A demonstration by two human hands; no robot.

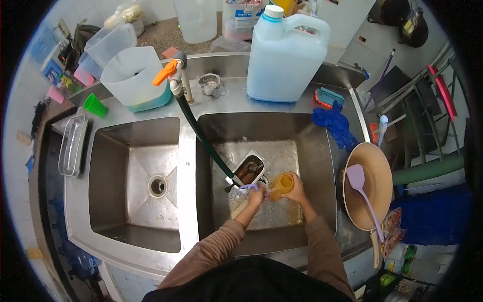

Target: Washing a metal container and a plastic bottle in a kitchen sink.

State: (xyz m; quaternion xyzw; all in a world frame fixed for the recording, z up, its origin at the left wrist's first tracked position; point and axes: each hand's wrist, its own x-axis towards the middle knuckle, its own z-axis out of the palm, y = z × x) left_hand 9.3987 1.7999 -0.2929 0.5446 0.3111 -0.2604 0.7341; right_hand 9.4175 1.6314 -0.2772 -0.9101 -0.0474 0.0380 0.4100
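Over the right basin of a steel double sink [190, 151], my right hand [296, 190] grips a yellow translucent cup-like container [282, 184] tilted towards the left. Close beside it, my left hand [256, 197] is closed on a small item with a purple loop [249, 186]; what exactly it is cannot be told. Just behind my left hand stands a small metal pan [249, 166] with brown liquid and utensils in it. A dark green hose [203, 136] runs from the orange-handled tap [166, 72] down to the pan's near edge.
Behind the basins stand a large jug of light blue liquid [286, 64] and a plastic tub [132, 79]. A blue cloth [336, 122] and brushes [329, 98] lie at the right rim, near a beige pan [377, 181] holding a purple spatula [356, 176]. A clear tray [73, 145] sits at left.
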